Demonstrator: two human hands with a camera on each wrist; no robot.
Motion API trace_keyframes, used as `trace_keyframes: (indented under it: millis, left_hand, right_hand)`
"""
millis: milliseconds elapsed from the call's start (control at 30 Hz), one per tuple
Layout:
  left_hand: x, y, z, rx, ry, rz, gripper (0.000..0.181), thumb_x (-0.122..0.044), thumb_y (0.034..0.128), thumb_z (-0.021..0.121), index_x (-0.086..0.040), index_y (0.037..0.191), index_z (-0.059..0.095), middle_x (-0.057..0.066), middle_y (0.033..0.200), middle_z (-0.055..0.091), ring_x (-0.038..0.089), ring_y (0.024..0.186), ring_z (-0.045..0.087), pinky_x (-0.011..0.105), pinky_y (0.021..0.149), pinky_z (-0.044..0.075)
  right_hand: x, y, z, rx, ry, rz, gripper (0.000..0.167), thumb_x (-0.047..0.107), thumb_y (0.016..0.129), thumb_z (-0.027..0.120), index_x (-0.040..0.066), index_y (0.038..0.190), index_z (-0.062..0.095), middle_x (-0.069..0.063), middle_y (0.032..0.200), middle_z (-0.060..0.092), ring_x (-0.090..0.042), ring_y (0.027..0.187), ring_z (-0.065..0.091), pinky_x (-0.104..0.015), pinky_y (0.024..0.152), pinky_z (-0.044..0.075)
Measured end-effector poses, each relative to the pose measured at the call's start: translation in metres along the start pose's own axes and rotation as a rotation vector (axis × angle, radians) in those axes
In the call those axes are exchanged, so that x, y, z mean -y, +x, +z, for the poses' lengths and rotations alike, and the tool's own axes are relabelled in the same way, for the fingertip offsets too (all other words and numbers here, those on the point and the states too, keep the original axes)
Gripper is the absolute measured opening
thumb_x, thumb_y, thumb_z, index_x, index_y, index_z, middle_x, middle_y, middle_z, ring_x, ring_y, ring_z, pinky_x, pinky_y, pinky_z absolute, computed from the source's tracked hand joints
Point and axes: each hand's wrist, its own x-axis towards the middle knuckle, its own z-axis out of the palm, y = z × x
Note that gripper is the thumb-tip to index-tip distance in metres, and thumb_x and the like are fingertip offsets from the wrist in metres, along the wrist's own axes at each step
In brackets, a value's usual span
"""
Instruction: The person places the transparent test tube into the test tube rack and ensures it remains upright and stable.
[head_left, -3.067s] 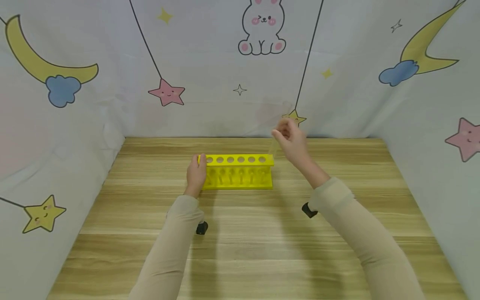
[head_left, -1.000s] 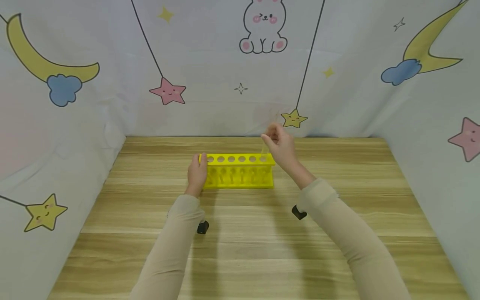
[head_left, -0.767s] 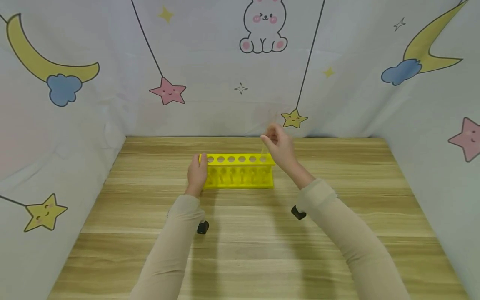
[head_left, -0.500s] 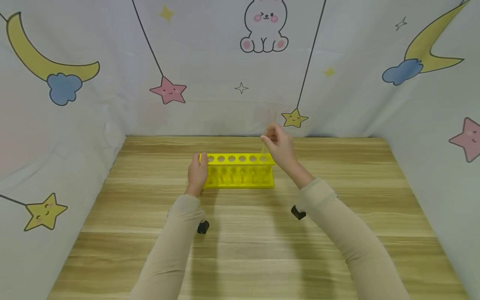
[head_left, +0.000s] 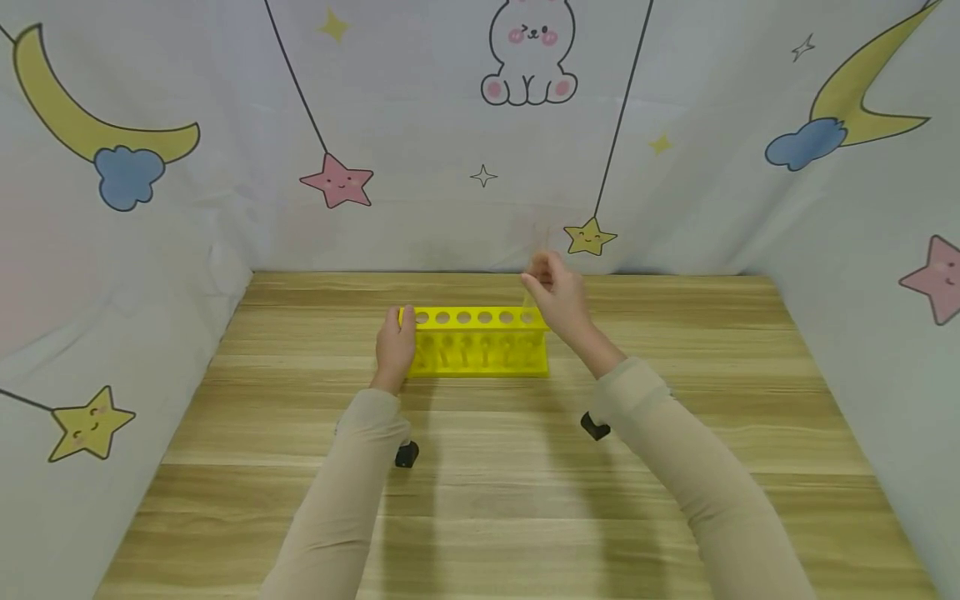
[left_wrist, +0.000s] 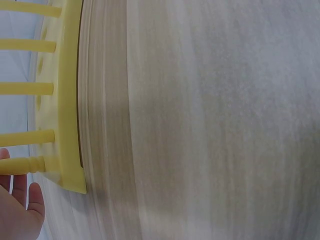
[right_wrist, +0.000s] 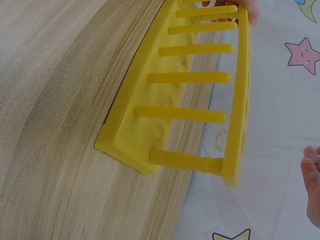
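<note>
A yellow test tube rack [head_left: 480, 320] with a row of round holes stands upright on the wooden table. My left hand [head_left: 394, 346] grips its left end; in the left wrist view, fingers [left_wrist: 35, 200] show around the end post. With thumb and fingertips, my right hand [head_left: 561, 300] pinches a clear test tube [head_left: 527, 299] above the rack's right end. In the right wrist view, the tube's rounded bottom [right_wrist: 220, 141] shows just below the top plate, above the base. The tube's upper part is hard to see against the pale backdrop.
The wooden table [head_left: 495, 500] spreads in front of the rack. A white cloth backdrop [head_left: 420, 125] printed with stars, moons and a rabbit rises behind and at both sides. Upright pegs [right_wrist: 190, 77] line the rack's base.
My right hand has moved left and slightly down, bringing the tube from beside the rack's right end into the rightmost hole. My left hand stays on the rack.
</note>
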Motion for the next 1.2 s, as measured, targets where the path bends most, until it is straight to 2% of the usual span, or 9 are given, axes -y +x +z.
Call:
trace_keyframes:
  millis: [233, 633, 1000, 1200]
  left_hand:
    - [0.002, 0.003, 0.001, 0.004, 0.015, -0.012, 0.049, -0.047, 0.0932, 0.024, -0.008, 0.115, 0.043, 0.014, 0.111, 0.053, 0.026, 0.092, 0.046, 0.038, 0.080, 0.038]
    - [0.000, 0.000, 0.000, 0.002, -0.002, -0.009, 0.045, -0.045, 0.0935, 0.026, -0.008, 0.112, 0.043, 0.013, 0.104, 0.053, 0.026, 0.088, 0.045, 0.036, 0.075, 0.037]
    - [0.003, 0.004, 0.001, 0.008, -0.011, 0.005, 0.043, -0.041, 0.0945, 0.028, -0.007, 0.116, 0.042, 0.014, 0.111, 0.052, 0.028, 0.095, 0.046, 0.042, 0.084, 0.039]
    - [0.003, 0.003, 0.001, 0.008, -0.002, 0.013, 0.046, -0.045, 0.0941, 0.026, -0.007, 0.115, 0.042, 0.013, 0.106, 0.052, 0.027, 0.090, 0.045, 0.038, 0.079, 0.039]
  right_hand:
    - [-0.001, 0.000, 0.002, 0.011, 0.002, 0.013, 0.025, 0.016, 0.086, 0.056, -0.001, 0.103, 0.049, -0.013, 0.086, 0.057, -0.022, 0.083, 0.059, -0.031, 0.074, 0.051]
    - [-0.003, 0.000, 0.006, 0.019, -0.018, 0.032, 0.020, 0.011, 0.086, 0.056, 0.001, 0.100, 0.049, -0.014, 0.086, 0.059, -0.024, 0.082, 0.060, -0.031, 0.073, 0.051]
    - [-0.010, -0.003, 0.009, 0.028, -0.022, 0.032, 0.017, 0.015, 0.086, 0.057, 0.004, 0.095, 0.048, -0.012, 0.084, 0.059, -0.022, 0.083, 0.060, -0.031, 0.072, 0.051]
    - [-0.012, -0.004, 0.010, 0.031, -0.015, 0.029, 0.017, 0.016, 0.086, 0.057, 0.003, 0.095, 0.049, -0.012, 0.083, 0.057, -0.022, 0.080, 0.059, -0.031, 0.071, 0.051]
